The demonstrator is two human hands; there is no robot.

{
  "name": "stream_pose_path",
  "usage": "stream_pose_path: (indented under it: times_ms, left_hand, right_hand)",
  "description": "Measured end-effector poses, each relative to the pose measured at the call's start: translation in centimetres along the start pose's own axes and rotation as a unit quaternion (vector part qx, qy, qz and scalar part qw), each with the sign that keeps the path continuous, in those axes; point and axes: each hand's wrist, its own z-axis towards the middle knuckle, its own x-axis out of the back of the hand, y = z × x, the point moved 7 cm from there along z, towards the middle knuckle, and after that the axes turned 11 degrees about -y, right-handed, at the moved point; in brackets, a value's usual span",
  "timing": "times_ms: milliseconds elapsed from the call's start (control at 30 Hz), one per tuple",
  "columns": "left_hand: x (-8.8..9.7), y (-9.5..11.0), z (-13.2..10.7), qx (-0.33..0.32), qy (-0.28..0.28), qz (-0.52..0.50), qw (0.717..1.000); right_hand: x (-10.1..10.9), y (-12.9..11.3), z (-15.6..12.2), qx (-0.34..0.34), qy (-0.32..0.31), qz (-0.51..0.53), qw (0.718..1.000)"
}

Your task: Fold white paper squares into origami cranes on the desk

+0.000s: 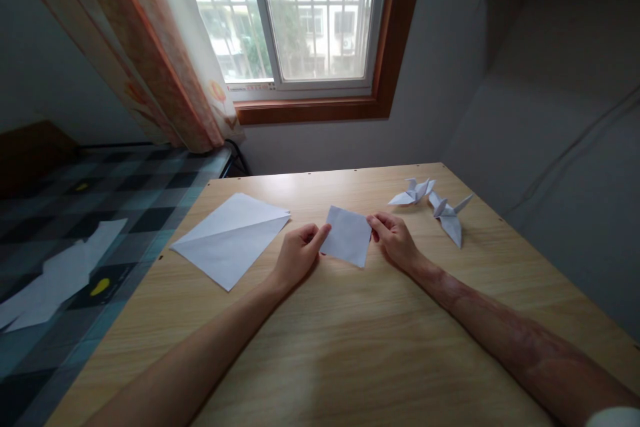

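Between my hands is a small white square of paper [347,235], slightly tilted, above the middle of the table. My left hand [300,252] pinches its left edge, thumb on top and fingers curled beneath. At its upper right corner, my right hand [395,239] grips it between thumb and fingertips. A larger white sheet [233,240] with a diagonal crease lies flat to the left of my left hand. Two folded white paper cranes, one farther back [413,193] and one nearer [449,215], rest on the table beyond my right hand.
The light wooden table [320,347] spans the front. To its left, a bed with a checked cover [150,177] bears several loose white paper pieces [65,277]. Behind are a window [320,20] and a patterned curtain [165,47]; a wall [560,113] runs along the right.
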Motion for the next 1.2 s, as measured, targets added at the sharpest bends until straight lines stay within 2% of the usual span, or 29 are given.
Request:
stream_pose_path:
  times_ms: [100, 200, 433, 567, 667, 867, 967, 1200]
  left_hand:
    - [-0.3, 0.0, 0.4, -0.019, -0.027, -0.057, 0.998]
    - [-0.2, -0.1, 0.5, -0.013, -0.021, -0.069, 0.997]
    - [0.5, 0.3, 0.2, -0.018, 0.026, -0.012, 0.999]
    - [0.1, -0.1, 0.1, 0.014, 0.011, -0.008, 1.000]
    - [0.1, -0.1, 0.0, 0.012, 0.009, -0.009, 1.000]
    - [-0.1, -0.4, 0.5, 0.002, -0.008, -0.093, 0.996]
    - [0.2, -0.5, 0.4, 0.002, 0.011, -0.080, 0.997]
    - [0.7, 0.4, 0.2, -0.018, 0.044, -0.018, 0.999]
  right_hand:
    - [-0.8, 0.1, 0.0, -0.004, -0.042, 0.020, 0.999]
    - [-1.4, 0.0, -0.1, -0.012, -0.073, 0.030, 0.997]
    - [-1.2, -0.5, -0.1, -0.024, -0.047, 0.028, 0.998]
    - [-1.0, -0.7, -0.1, -0.022, -0.030, 0.014, 0.999]
    - [-0.8, -0.6, -0.2, -0.023, -0.023, 0.015, 0.999]
    - [-1.5, -0.9, 0.0, -0.015, -0.063, 0.038, 0.997]
    - [-1.8, -0.9, 0.0, -0.020, -0.078, 0.054, 0.995]
    - [-1.9, 0.0, 0.0, -0.031, -0.068, 0.073, 0.994]
